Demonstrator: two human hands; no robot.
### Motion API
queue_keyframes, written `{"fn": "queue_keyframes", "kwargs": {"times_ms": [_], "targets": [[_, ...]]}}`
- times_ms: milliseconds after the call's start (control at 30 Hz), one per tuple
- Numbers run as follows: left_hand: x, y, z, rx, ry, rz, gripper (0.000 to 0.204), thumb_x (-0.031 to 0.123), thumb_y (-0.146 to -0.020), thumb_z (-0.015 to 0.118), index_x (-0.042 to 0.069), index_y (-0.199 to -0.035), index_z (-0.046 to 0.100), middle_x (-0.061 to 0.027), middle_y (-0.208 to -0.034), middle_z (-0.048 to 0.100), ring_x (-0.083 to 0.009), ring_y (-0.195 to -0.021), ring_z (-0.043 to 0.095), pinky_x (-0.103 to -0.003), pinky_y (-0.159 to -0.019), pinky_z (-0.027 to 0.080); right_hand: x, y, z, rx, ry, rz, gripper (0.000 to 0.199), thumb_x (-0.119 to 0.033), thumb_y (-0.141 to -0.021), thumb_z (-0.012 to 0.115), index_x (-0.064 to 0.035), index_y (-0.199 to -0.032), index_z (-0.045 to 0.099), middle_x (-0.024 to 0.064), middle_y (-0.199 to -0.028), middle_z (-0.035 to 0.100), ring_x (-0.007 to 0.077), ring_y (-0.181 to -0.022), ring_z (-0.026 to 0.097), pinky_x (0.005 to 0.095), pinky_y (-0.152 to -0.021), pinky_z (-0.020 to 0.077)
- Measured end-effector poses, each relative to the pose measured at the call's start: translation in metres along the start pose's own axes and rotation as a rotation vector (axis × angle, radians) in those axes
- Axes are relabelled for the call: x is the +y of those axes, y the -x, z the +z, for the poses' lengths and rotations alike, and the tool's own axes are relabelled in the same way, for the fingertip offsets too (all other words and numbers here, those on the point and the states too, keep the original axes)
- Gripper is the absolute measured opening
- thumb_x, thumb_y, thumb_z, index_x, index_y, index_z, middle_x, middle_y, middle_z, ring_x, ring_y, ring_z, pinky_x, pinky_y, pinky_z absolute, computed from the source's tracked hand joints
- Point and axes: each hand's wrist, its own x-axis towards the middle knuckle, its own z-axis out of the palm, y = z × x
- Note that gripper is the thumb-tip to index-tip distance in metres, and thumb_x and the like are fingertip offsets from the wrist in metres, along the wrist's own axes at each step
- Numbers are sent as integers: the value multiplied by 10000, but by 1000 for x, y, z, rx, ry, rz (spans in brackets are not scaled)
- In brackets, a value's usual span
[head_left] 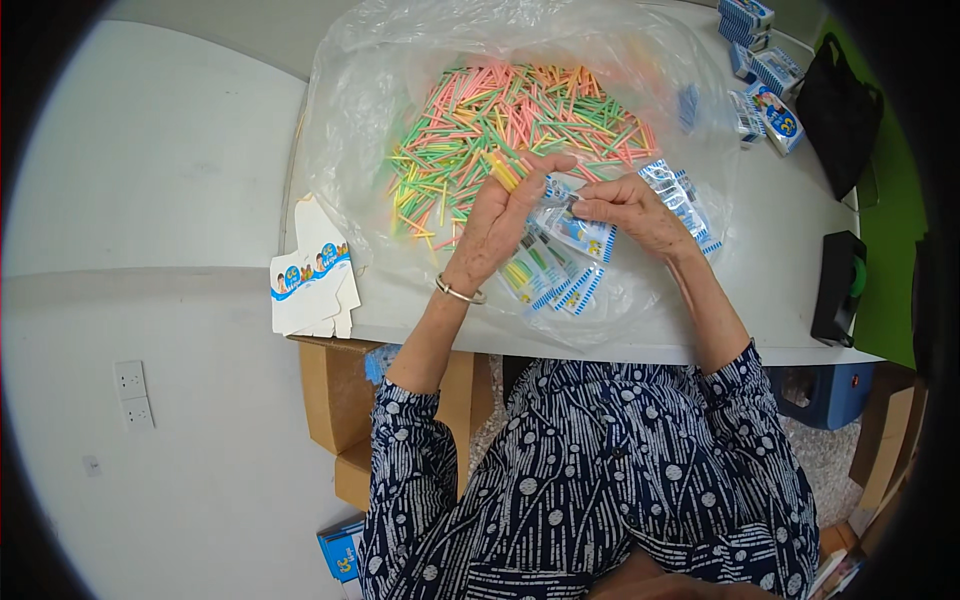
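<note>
My left hand (498, 215), a metal bangle at its wrist, is closed round a small bunch of thin yellow and pink sticks (505, 171). With thumb and fingers, my right hand (640, 215) pinches the top of a clear blue-and-white packet (575, 230), just right of the left hand. Under both hands lie several more packets (545, 275), some with green and yellow sticks showing inside. Beyond them spreads a big heap of thin pink, green and yellow sticks (520, 110) on a large clear plastic bag (350, 130).
Flattened white-and-blue cartons (310, 285) lie at the table's left edge. Further packets (675, 195) rest right of my right hand. Small boxes (775, 118), a black bag (838, 115) and a black tape dispenser (838, 290) stand along the right. Cardboard boxes (335, 395) are below the table.
</note>
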Motion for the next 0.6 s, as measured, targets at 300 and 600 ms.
{"fn": "queue_keyframes", "kwargs": {"times_ms": [300,600], "targets": [[-16,3,4,17,-8,207,192,156,-999,432,2,-1094,497,-126,-1200,588,-168,-1099,536,-304,-951,408,-1,-1,1,-18,-19,-43,236,-198,-870,673,-9,-1007,712,40,-876,708,60,-789,604,210,-704,470],[-11,-4,-4,-25,26,98,216,210,-1005,413,57,-1147,469,-157,-1247,569,-204,-1160,528,-352,-1005,404,4,-9,2,78,-11,-42,248,-198,-879,663,-2,-1025,704,20,-858,697,46,-765,583,204,-682,460]]}}
